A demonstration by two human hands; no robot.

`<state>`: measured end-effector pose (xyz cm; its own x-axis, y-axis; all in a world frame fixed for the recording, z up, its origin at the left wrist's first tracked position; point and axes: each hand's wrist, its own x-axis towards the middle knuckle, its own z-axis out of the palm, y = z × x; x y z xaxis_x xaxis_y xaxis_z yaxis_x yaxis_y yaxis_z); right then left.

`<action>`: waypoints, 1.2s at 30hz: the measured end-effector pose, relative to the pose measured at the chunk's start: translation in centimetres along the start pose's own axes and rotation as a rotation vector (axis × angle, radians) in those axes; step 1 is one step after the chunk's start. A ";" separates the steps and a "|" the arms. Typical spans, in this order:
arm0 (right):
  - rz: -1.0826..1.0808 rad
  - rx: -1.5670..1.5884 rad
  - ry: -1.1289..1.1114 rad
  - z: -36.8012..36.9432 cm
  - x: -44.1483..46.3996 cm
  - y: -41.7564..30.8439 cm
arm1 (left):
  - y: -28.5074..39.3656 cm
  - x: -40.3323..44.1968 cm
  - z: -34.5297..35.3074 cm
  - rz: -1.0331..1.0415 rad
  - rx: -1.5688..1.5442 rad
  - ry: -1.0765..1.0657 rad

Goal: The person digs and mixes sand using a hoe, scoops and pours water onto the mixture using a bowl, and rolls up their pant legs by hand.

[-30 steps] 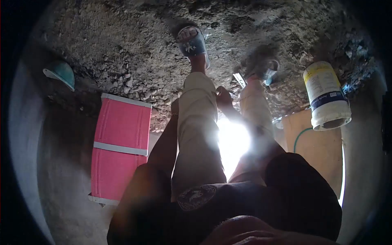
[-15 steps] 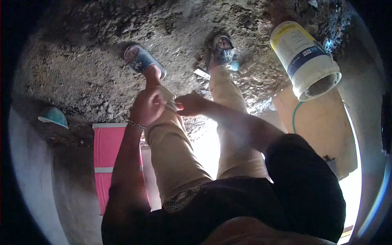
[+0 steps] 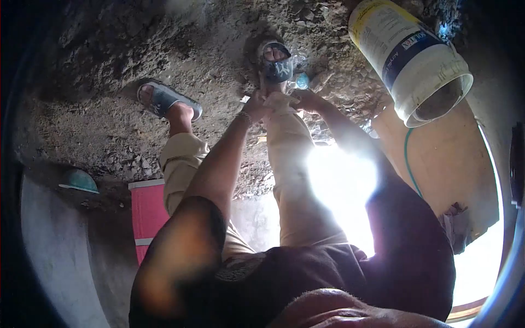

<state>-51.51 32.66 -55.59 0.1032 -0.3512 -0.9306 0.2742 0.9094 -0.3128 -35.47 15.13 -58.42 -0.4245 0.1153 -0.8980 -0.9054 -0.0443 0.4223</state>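
My left hand (image 3: 256, 107) is closed on the left side of the rolled cuff of the beige trousers (image 3: 290, 145), low on my right leg. On the other side of that cuff, my right hand (image 3: 308, 101) pinches the cloth. The fingers of both hands are partly hidden. Just above the hands, my right foot is in a dark sandal (image 3: 278, 70). My left foot, in a matching sandal (image 3: 162, 100), rests farther left, and the trouser leg above it is bunched up.
A white bucket with a yellow and blue label (image 3: 402, 52) lies tipped at the upper right, by a tan board (image 3: 454, 158) with a green cord. A pink panel (image 3: 149, 210) and a teal bowl-like object (image 3: 80, 181) are at left. Rubble covers the rough ground (image 3: 104, 120).
Both hands have moved from the cuff of my left leg to that of my right leg. My left foot shows farther left, and the left trouser leg is now bunched higher.
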 end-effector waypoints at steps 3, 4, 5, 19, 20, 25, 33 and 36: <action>0.101 -0.697 0.269 1.2 -3.8 -5.8 | 2.8 -2.7 -1.6 0.142 0.184 -0.072; 0.098 -0.691 0.267 1.8 -4.6 -5.2 | 4.9 -4.2 -2.4 0.161 0.477 -0.101; -0.117 -0.677 0.447 2.5 -5.6 -4.2 | 7.0 -6.0 -3.0 0.219 0.584 -0.043; -0.203 -0.683 0.392 5.9 -9.6 2.6 | 0.9 -8.6 2.2 0.516 0.546 0.344; -0.234 -0.574 0.373 6.5 -9.6 3.6 | 0.5 -8.9 2.6 0.514 0.535 0.350; 0.038 -0.165 0.386 7.8 -10.5 3.8 | -0.7 -12.1 5.9 -0.091 0.116 0.237; 0.321 -0.002 0.651 8.7 -13.8 0.6 | 1.2 -13.3 3.8 0.138 0.022 0.477; 0.079 -0.267 0.832 8.9 -13.3 2.6 | 4.8 -14.6 1.6 0.313 0.190 0.490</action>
<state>-43.61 37.72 -42.36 -0.6468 -0.1033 -0.7557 0.0520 0.9825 -0.1788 -33.63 14.83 -43.12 -0.6654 -0.3464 -0.6612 -0.7390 0.1803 0.6492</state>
